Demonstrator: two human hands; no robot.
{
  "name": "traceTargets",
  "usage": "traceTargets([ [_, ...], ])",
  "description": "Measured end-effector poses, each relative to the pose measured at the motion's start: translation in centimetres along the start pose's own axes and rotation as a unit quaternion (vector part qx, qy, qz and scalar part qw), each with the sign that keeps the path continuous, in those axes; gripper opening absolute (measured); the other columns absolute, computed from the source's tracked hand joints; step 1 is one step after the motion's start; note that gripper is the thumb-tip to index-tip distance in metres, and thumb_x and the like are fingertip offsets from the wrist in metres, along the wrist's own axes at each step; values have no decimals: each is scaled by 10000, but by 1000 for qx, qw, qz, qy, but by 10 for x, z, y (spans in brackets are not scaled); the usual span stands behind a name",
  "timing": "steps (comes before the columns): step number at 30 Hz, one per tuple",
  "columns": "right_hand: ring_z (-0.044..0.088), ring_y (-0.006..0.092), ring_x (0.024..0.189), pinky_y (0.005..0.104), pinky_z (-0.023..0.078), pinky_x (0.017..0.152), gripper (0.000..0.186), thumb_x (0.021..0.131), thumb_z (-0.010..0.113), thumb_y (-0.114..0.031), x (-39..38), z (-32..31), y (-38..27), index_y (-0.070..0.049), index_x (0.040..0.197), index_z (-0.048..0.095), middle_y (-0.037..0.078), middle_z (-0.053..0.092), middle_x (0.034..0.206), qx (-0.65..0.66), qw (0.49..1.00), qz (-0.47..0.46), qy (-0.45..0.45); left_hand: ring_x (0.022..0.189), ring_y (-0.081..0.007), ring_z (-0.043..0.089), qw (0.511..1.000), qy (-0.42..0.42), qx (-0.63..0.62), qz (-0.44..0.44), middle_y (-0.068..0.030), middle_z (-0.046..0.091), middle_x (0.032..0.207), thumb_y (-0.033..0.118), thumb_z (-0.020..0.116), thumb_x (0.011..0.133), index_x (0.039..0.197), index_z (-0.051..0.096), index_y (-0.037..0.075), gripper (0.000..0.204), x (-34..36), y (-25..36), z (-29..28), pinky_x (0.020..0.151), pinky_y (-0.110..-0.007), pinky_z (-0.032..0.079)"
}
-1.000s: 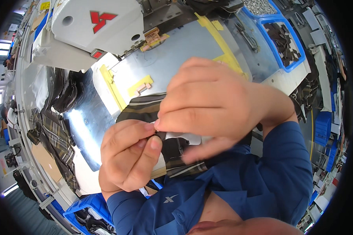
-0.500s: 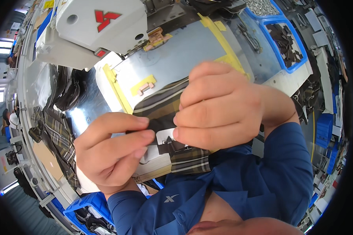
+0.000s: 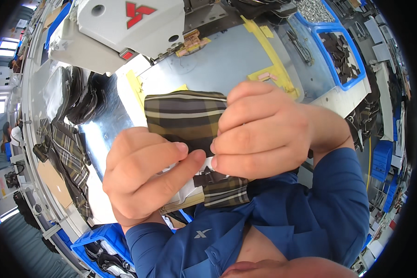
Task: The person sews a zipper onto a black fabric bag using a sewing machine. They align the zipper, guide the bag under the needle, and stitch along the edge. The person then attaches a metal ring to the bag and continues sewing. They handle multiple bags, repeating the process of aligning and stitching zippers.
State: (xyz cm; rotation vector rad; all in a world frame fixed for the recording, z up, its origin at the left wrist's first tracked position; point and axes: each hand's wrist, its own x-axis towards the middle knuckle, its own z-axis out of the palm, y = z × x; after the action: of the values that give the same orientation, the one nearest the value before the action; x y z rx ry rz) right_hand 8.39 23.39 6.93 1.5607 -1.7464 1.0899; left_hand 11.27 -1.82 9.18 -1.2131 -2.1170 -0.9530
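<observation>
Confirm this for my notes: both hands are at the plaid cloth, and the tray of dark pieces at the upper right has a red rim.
The rim colour is wrong: the head view shows the tray of dark pieces has a blue rim. The left hand and right hand are indeed at the plaid cloth.
</observation>
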Motion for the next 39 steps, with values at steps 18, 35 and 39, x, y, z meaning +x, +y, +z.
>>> traceTargets([
  [18,670,236,802,359,512,679,114,868,725,-135,0,-2,-1,-46,939,713,62,669,906,-35,998,29,46,870,-350,769,955,15,-297,-1,-182,761,980,303,875,787,1010,796,-31,409,-5,-28,23,752,-394,631],
  [35,696,374,855,456,546,796,330,925,801,-327,-78,18,125,-33,1074,783,195,749,934,-164,873,443,-119,688,-212,641,854,-175,-12,-490,-80,734,880,279,855,921,1236,714,-29,462,7,-83,103,676,-353,522],
  [39,699,443,916,490,557,826,329,887,808,-303,-76,17,146,0,1015,797,238,746,935,-127,872,454,-132,948,-347,689,958,-88,231,-143,-167,733,1151,397,922,796,1296,708,-4,675,-9,-85,107,845,-444,544],
])
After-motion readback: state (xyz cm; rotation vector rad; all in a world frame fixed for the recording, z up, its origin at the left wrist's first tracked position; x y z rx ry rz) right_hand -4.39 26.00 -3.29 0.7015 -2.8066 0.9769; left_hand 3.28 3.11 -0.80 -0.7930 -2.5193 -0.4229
